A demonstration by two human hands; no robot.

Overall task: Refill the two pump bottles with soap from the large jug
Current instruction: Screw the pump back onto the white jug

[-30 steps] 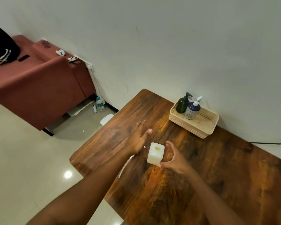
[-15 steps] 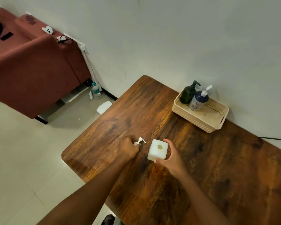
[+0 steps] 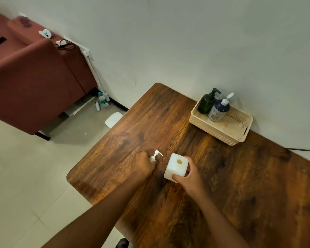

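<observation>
Maroon fabric is covering the couch (image 3: 30,81) at the far left, with a small white gadget (image 3: 45,33) and a tangled black cable (image 3: 65,45) lying on its top; a clear water bottle (image 3: 102,101) is standing on the pale tiled floor (image 3: 16,176) beside it, its label too small to read. The left hand (image 3: 143,166) is resting on the wooden table (image 3: 240,185), fingers curled round the base of a white pump head (image 3: 155,156) whose nozzle is pointing up and to the right. Just beside it the right hand (image 3: 190,175) is gripping a white square bottle (image 3: 175,166) standing open-mouthed on the table. Farther right, against the grey wall (image 3: 186,42), a cream basket (image 3: 222,130) is holding a dark green pump bottle (image 3: 206,103) touching a navy pump bottle (image 3: 218,110) with an unreadable floral label.
</observation>
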